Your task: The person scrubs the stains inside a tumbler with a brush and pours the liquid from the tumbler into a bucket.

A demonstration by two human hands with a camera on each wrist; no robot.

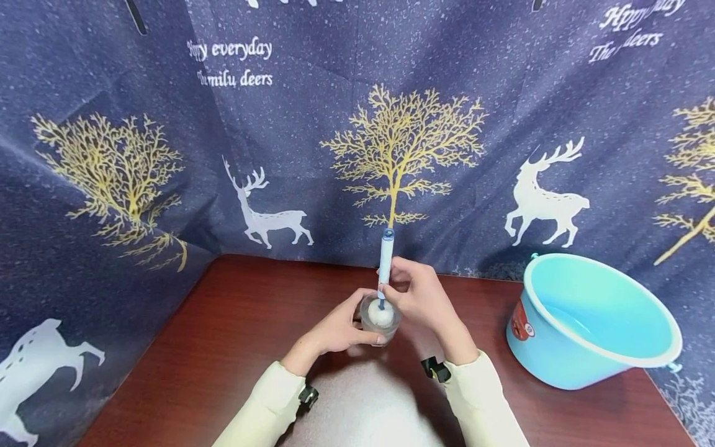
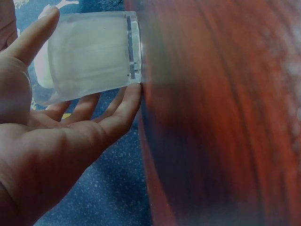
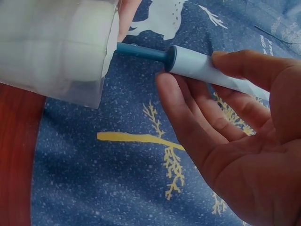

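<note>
In the head view a clear cup (image 1: 367, 323) stands upright on the table. My left hand (image 1: 342, 326) holds it from the left, the thumb in front and the fingers around the far side. A cup brush (image 1: 385, 261) with a pale blue handle and dark blue neck stands nearly upright, its white sponge head (image 1: 381, 313) inside the cup. My right hand (image 1: 416, 293) grips the handle's lower part between thumb and fingers. The right wrist view shows the dark neck (image 3: 141, 52) entering the sponge. Cloudy white fills much of the cup (image 2: 89, 52) in the left wrist view.
A light blue bucket (image 1: 558, 366) with a red label stands at the right of the reddish-brown table (image 1: 251, 304). Behind and to the left hangs a dark blue cloth (image 1: 313, 124) printed with deer and yellow trees.
</note>
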